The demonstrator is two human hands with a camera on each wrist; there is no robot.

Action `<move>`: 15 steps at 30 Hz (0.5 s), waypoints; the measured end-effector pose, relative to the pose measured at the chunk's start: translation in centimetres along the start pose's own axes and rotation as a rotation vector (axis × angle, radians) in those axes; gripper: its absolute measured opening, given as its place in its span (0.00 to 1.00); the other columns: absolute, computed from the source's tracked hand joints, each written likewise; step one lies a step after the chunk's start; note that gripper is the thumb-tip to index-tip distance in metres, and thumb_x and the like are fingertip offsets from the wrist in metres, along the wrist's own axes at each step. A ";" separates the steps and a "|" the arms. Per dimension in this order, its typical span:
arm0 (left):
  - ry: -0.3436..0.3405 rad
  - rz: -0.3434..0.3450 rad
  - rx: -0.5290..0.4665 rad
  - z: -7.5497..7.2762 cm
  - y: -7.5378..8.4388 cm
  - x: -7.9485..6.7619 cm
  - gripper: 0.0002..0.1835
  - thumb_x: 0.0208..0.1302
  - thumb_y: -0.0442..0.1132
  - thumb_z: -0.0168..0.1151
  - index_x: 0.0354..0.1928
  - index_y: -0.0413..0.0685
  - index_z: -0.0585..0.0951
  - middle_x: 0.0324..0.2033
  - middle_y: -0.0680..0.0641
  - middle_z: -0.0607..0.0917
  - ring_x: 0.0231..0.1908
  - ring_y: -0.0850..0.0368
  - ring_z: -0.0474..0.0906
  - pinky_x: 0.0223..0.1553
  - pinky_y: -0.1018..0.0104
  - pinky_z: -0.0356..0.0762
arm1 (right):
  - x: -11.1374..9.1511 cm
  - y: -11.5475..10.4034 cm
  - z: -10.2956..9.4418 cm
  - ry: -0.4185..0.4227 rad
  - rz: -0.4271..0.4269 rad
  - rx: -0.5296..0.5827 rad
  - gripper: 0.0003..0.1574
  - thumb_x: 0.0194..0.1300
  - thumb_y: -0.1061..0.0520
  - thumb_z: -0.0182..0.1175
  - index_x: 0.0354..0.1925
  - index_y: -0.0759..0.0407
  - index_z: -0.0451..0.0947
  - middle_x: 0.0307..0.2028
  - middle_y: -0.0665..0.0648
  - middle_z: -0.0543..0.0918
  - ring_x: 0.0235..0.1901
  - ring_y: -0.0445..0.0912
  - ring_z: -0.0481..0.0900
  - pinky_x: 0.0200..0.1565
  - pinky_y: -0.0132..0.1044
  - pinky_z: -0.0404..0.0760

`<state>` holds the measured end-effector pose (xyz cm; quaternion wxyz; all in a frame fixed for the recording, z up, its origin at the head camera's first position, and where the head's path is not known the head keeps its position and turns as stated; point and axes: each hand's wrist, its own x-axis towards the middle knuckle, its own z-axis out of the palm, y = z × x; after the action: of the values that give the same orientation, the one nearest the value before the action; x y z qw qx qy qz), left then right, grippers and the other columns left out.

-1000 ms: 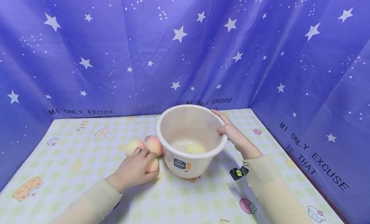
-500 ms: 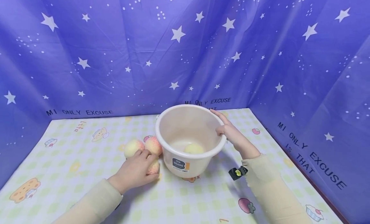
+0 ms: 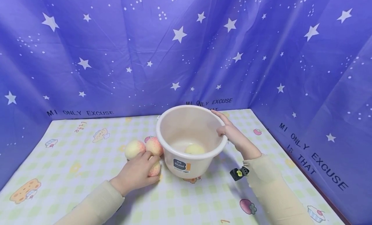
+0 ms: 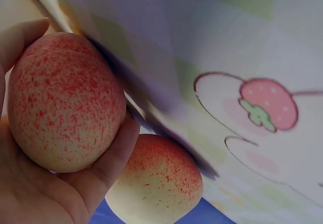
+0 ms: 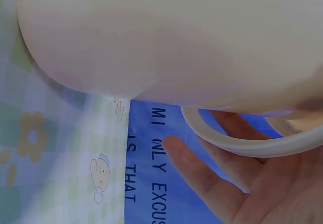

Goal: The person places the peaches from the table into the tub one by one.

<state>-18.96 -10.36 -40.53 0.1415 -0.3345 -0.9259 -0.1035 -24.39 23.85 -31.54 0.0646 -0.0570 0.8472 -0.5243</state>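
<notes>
My left hand (image 3: pixel 135 171) grips a yellow peach with red speckles (image 3: pixel 155 169) on the table, left of a cream bucket. In the left wrist view, fingers and thumb curl round that peach (image 4: pixel 65 103), and a second peach (image 4: pixel 156 181) lies just beyond. Two more peaches, one paler (image 3: pixel 134 149) and one redder (image 3: pixel 154 145), sit against the far side of this hand. My right hand (image 3: pixel 233 134) holds the right rim of the bucket (image 3: pixel 200 167), thumb over the inside. A pale yellow peach (image 3: pixel 195 149) rests on the bucket's floor. The bucket stands upright.
A checked, cartoon-printed cloth (image 3: pixel 87 167) covers the table. Purple curtains with white stars (image 3: pixel 130 50) rise at the back and sides. The bucket's white handle (image 5: pixel 252 146) hangs beside the right fingers in the right wrist view. A black wrist strap piece (image 3: pixel 239 173) hangs under the right sleeve.
The whole head view has shifted slightly left. The left hand's fingers have moved a little over the same peach; the right hand and the bucket keep their places.
</notes>
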 end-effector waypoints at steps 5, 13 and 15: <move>-0.048 -0.064 -0.077 -0.3 0.0 0.0 0.28 0.50 0.51 0.75 0.53 0.50 0.80 0.43 0.48 0.81 0.43 0.50 0.79 0.44 0.54 0.80 | -0.1 -0.2 -0.1 -0.015 0.008 -0.017 0.64 0.43 0.69 0.46 0.79 0.43 0.44 0.77 0.63 0.45 0.64 0.63 0.64 0.44 0.41 0.77; -0.023 -0.073 -0.110 -0.5 -0.2 -0.6 0.27 0.50 0.52 0.74 0.53 0.52 0.80 0.45 0.46 0.80 0.44 0.51 0.78 0.44 0.54 0.80 | 0.0 -0.4 -0.1 -0.020 0.008 -0.028 0.65 0.42 0.70 0.46 0.79 0.44 0.43 0.77 0.64 0.45 0.61 0.63 0.66 0.36 0.38 0.79; 0.008 -0.052 -0.108 -0.6 -0.2 -0.7 0.26 0.51 0.51 0.73 0.52 0.53 0.80 0.44 0.47 0.80 0.44 0.52 0.78 0.44 0.55 0.80 | 0.1 -0.4 -0.1 -0.018 0.014 -0.025 0.65 0.41 0.70 0.46 0.79 0.44 0.44 0.77 0.64 0.45 0.60 0.63 0.66 0.35 0.38 0.79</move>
<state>-18.45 -11.10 -40.27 0.1241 -0.3171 -0.9269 -0.1582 -24.44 23.71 -31.16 0.0752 -0.0564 0.8533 -0.5128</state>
